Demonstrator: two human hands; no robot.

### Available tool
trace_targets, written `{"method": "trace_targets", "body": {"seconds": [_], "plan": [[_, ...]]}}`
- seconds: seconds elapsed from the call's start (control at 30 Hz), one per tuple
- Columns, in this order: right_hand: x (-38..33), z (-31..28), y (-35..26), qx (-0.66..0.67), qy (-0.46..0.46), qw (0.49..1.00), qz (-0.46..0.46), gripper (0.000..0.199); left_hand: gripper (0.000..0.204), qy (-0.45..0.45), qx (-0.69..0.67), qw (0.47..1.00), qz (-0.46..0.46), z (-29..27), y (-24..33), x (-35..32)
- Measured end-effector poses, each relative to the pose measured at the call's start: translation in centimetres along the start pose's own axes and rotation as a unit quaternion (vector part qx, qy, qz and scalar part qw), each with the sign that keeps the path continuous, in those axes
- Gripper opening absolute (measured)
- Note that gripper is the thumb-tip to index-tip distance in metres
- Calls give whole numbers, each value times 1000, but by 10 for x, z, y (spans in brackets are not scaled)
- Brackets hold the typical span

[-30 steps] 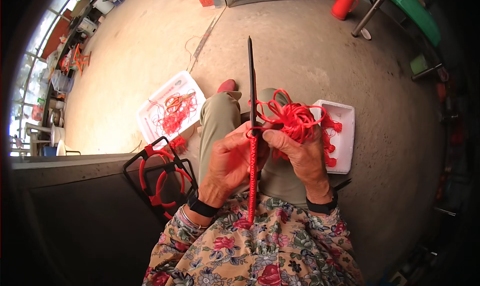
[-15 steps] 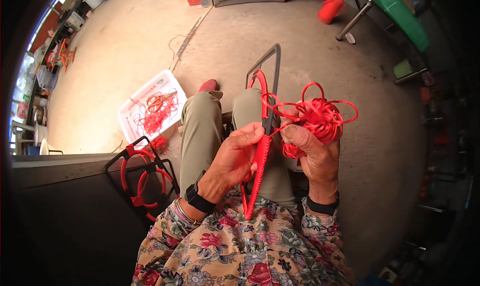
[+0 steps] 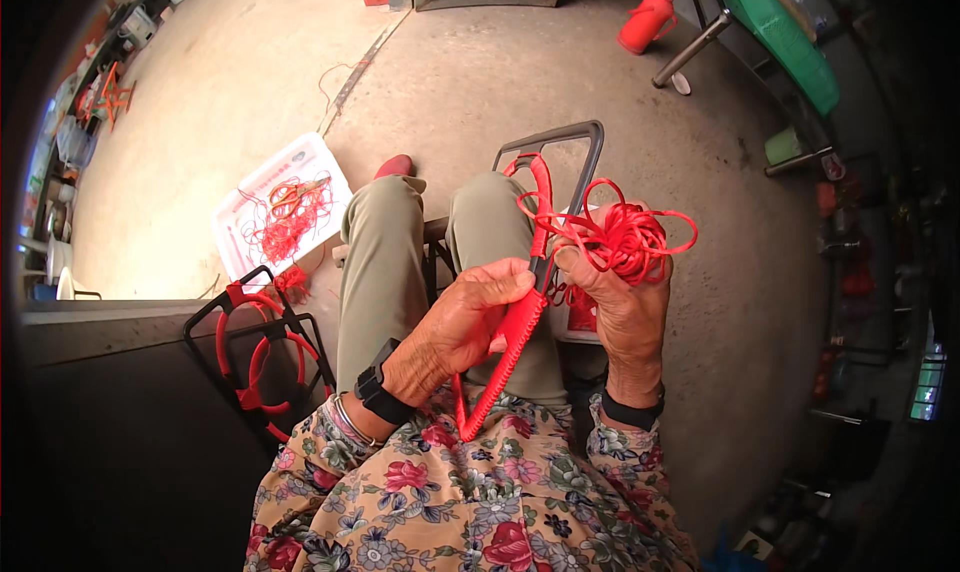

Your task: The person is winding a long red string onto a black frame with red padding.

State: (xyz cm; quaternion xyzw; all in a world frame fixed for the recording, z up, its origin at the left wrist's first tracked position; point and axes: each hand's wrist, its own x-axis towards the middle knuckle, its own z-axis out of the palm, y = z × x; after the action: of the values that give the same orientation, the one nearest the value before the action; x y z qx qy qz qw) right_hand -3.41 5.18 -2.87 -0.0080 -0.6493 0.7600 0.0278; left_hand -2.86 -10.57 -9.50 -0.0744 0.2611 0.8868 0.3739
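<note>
My left hand [image 3: 465, 317] is closed round a black frame [image 3: 597, 157] whose near side is wrapped in tight coils of red cord [image 3: 508, 357]. The thumb presses on the wrapping near a short bare black stretch. Above that stretch, a curved part is also covered in red. In my right hand [image 3: 632, 322] is a loose bundle of red cord [image 3: 638, 244], gripped between thumb and fingers, with several loops sticking out. This hand is just right of the frame, beside the bare stretch. The frame leans over my knees, its far end bare.
At the left on the floor, a white tray [image 3: 225, 234] holds tangled red cord and orange-handled scissors [image 3: 290, 200]. Black frames with red-wrapped rings [image 3: 262, 372] lean by my left side. A red flask [image 3: 648, 22] and a green-topped stool [image 3: 785, 42] stand at the far right.
The frame has turned, its far end swinging right and showing more broadly. My right hand with the cord bundle is nearer the frame, and the strand between the hands is no longer plainly stretched.
</note>
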Motion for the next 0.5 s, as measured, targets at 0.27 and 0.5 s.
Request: {"method": "trace_targets", "body": {"seconds": [0.27,0.5], "plan": [[-3,1,-6,-50,-31,998,-6,23,14,-6,-13,1000,2,-3,-2,-1],[-26,-8,-6,68,-170,982,50,24,13,-25,-48,998,19,-7,-1,-5]]}}
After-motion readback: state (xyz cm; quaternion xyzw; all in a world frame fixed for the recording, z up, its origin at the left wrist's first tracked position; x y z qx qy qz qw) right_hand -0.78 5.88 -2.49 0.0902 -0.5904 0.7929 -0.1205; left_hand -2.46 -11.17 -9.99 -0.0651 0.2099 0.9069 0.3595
